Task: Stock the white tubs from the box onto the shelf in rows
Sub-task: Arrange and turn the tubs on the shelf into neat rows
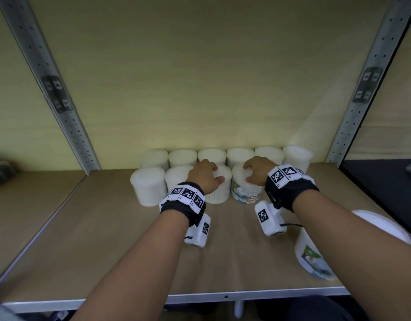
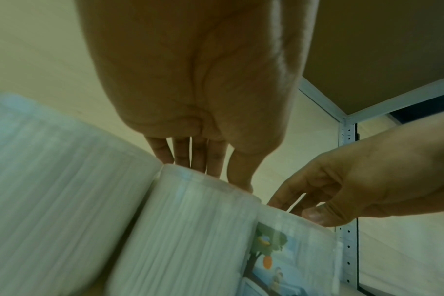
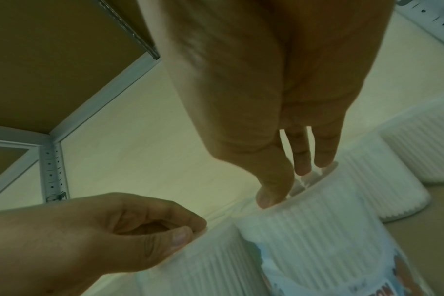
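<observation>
Head view, near to far: one labelled tub (image 1: 315, 258) stands alone at the shelf (image 1: 107, 251) front edge on the right, under the right forearm, not yet in a row. Mid-shelf, front row of four tubs: left hand (image 1: 205, 176) cups the top of the third tub (image 1: 219, 191), right hand (image 1: 257, 173) curls over the top of the fourth tub (image 1: 245, 191), whose label faces out. Behind, back row (image 1: 225, 156) of six tubs against the wall; eleven tubs in all, box out of sight, so the front row looks partly filled.
</observation>
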